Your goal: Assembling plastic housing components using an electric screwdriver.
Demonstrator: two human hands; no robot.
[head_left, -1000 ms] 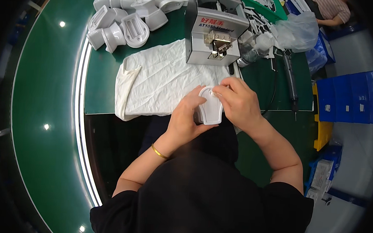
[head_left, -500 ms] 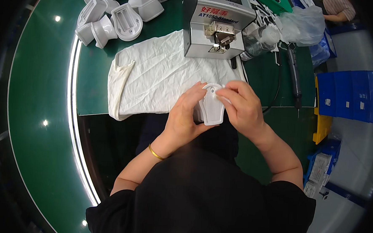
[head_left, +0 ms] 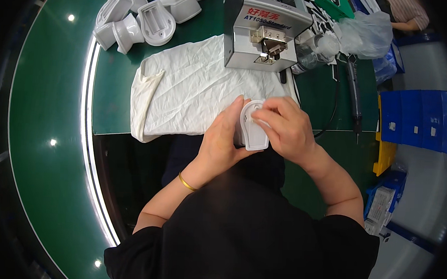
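My left hand [head_left: 218,142] is wrapped round a white plastic housing [head_left: 256,137], gripping it from the left side and below. The housing is rounded at its far end and narrower toward me, with its recessed face up. Over the far part of that recess my right hand [head_left: 291,129] is closed in a pinch, its fingertips at the housing. Whatever the pinch holds is too small and too covered to name; a bit of white shows beside the fingers. Both hands are at the near edge of a white cloth [head_left: 190,92] on the green table.
Several similar white housings [head_left: 156,22] stand at the far left. A grey metal machine [head_left: 262,33] stands beyond the cloth. To the right lie an electric screwdriver [head_left: 354,91], clear plastic bags [head_left: 365,33] and blue bins [head_left: 416,119]. Another person's arm [head_left: 404,25] shows at the far right.
My right fingertips have shifted slightly left over the housing, covering the small hole near its far end. My left hand keeps its hold. The whole view has shifted slightly.
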